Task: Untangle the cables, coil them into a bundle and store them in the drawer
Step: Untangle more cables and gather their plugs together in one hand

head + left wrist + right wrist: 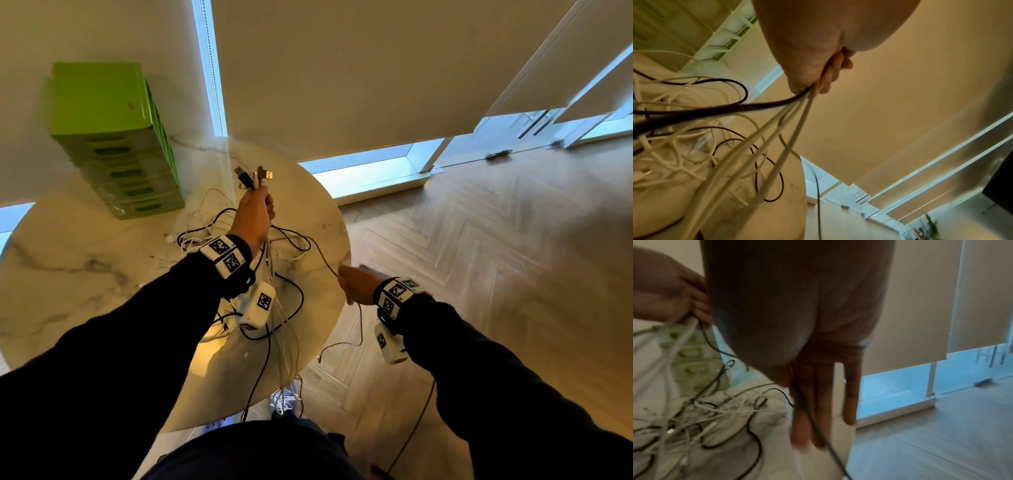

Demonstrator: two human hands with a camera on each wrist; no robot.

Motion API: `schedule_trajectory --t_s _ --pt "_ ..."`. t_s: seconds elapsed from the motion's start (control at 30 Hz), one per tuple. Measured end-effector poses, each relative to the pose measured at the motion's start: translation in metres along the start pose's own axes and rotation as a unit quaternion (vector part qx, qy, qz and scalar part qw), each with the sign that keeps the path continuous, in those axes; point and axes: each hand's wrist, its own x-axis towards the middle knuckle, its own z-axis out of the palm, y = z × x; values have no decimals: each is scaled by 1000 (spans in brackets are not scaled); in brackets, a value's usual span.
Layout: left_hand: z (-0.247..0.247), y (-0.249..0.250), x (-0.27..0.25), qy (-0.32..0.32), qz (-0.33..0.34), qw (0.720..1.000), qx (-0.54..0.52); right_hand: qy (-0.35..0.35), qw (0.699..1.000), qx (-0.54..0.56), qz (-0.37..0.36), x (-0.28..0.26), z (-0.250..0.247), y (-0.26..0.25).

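A tangle of black and white cables (291, 240) lies on the round marble table (68, 257). My left hand (255, 212) is raised over it and grips several cable ends. Their USB plugs (255, 175) stick up above the fist, and the cables (777, 129) hang from it down to the pile. My right hand (356, 284) is at the table's right edge with its fingers (818, 410) straight. A thin dark cable (830, 449) runs across those fingers and hangs off the table toward the floor. The green drawer unit (116, 137) stands at the table's back left, all drawers closed.
The table's edge curves right beside my right hand, with wooden floor (479, 274) beyond it. Some cables (284, 394) dangle over the near edge. Blinds and low windows (370, 168) lie behind the table.
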Motion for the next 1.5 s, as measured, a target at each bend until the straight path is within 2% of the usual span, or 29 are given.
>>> schedule_trajectory --t_s 0.07,0.1,0.17,0.2,0.23,0.27,0.3,0.37,0.43,0.5,0.57,0.6,0.7,0.77,0.87,1.03,1.1,1.17,1.27,1.33,1.4,1.5 --pt "-1 3 -5 -46 -17 998 -49 -88 995 -22 37 -3 7 14" --pt "-1 5 -9 -68 -21 996 -59 -87 996 -16 27 -5 5 15" --pt "1 6 -16 -98 -21 993 -63 3 997 50 -61 -5 -3 7" --pt "1 6 -20 -111 -25 991 -67 62 987 83 -120 -5 -9 -5" --pt "2 5 -23 -121 -30 990 -68 100 975 107 -170 -5 -16 -19" --pt "2 5 -26 -130 -36 988 -70 108 965 128 -204 -5 -23 -36" --pt "2 5 -29 -142 -41 987 -69 85 958 160 -220 -8 -31 -55" --pt "-1 5 -32 -163 -44 984 -59 -29 941 252 -224 -13 -43 -89" --pt "-9 8 -34 -178 -37 983 -25 -133 907 329 -228 -14 -45 -108" --pt "-20 11 -37 -188 -35 982 -1 -165 878 391 -220 -7 -38 -115" --pt "-31 16 -41 -197 -37 980 10 -159 866 429 -203 0 -32 -116" --pt "-34 17 -43 -205 -37 978 17 -162 869 422 -201 4 -32 -114" --pt "-47 21 -50 -219 -26 975 34 -183 912 304 -204 7 -38 -110" --pt "-52 24 -52 -216 -16 976 7 -158 929 267 -204 9 -43 -104" --pt "-56 26 -50 -196 -7 979 -55 -85 929 296 -203 13 -49 -97" --pt "-44 22 -47 -168 -35 980 -102 -122 917 291 -244 3 -52 -132" --pt "-42 22 -47 -182 -27 978 -98 -100 923 267 -259 2 -51 -143" --pt "-49 26 -44 -187 -17 978 -93 -83 939 225 -246 7 -49 -137" --pt "-68 36 -34 -172 -3 978 -121 -113 960 141 -214 14 -42 -102" --pt "-83 45 -27 -153 11 978 -141 -115 977 86 -156 20 -38 -70" --pt "-97 52 -20 -126 29 981 -146 -61 993 33 -94 22 -41 -43" --pt "-103 54 -14 -91 42 982 -160 120 989 -64 -51 34 -53 -13"
